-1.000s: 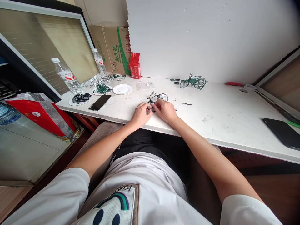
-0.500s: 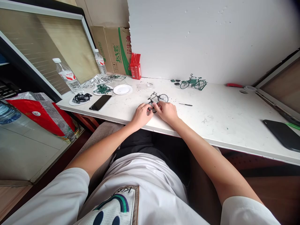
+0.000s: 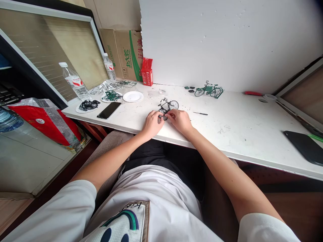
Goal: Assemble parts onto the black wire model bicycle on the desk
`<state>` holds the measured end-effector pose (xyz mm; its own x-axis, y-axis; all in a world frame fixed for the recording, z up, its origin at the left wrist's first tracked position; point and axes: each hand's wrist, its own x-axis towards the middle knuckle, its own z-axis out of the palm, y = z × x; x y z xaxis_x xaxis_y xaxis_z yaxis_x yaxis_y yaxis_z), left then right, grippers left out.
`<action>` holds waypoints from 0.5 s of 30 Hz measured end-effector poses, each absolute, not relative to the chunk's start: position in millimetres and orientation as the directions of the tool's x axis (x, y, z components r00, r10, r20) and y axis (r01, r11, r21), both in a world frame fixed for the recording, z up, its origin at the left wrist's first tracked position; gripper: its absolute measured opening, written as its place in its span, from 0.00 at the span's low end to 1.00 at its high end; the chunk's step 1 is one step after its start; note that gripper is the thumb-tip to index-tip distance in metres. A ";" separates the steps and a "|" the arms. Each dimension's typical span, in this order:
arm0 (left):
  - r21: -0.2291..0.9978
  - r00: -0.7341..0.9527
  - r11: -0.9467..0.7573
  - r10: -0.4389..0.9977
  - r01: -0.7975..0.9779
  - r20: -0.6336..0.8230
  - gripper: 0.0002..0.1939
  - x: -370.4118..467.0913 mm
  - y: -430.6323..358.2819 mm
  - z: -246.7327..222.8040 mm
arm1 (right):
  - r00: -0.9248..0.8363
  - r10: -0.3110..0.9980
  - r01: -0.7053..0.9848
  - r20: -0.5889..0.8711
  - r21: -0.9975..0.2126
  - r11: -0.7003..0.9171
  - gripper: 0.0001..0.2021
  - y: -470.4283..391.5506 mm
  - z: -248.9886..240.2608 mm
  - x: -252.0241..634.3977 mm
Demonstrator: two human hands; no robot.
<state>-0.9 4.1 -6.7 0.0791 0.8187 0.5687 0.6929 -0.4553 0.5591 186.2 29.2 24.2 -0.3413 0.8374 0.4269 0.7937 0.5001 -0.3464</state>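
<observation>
Forearms [image 3: 113, 154] slanting inward, wrists low; left hand [image 3: 152, 122] curled, thumb and fingers pinching the near-left end of the black model bicycle [image 3: 168, 107], centre-near on the white table [image 3: 227, 117]; right hand [image 3: 181, 120] pinching its near side, exact part hidden.

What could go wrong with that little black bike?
The left hand and right hand are both at the little black bike, so squeezing hard might bend its thin parts. It is near the front edge of the white table, so it might fall if it slipped. The right hand might also bump the thin tool lying nearby.
</observation>
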 end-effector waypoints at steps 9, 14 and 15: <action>0.554 0.137 -0.482 0.824 0.679 0.550 0.06 0.4 1.7 -1.2 | -0.288 0.868 0.899 0.404 -0.200 0.391 0.31 30.8 20.1 185.0; 0.553 0.109 -0.457 0.829 0.697 0.548 0.07 0.6 1.9 -1.6 | -0.269 0.879 0.874 0.395 -0.283 0.394 0.26 23.8 26.1 183.2; 0.552 0.107 -0.455 0.829 0.699 0.548 0.07 0.5 2.1 -2.1 | -0.273 0.875 0.862 0.400 -0.302 0.407 0.23 22.9 27.1 183.2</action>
<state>0.5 2.1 -2.1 0.1072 0.8293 0.5484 0.6988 -0.4552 0.5518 183.2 22.9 27.1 -0.2726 0.8751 0.3998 0.8622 0.4066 -0.3020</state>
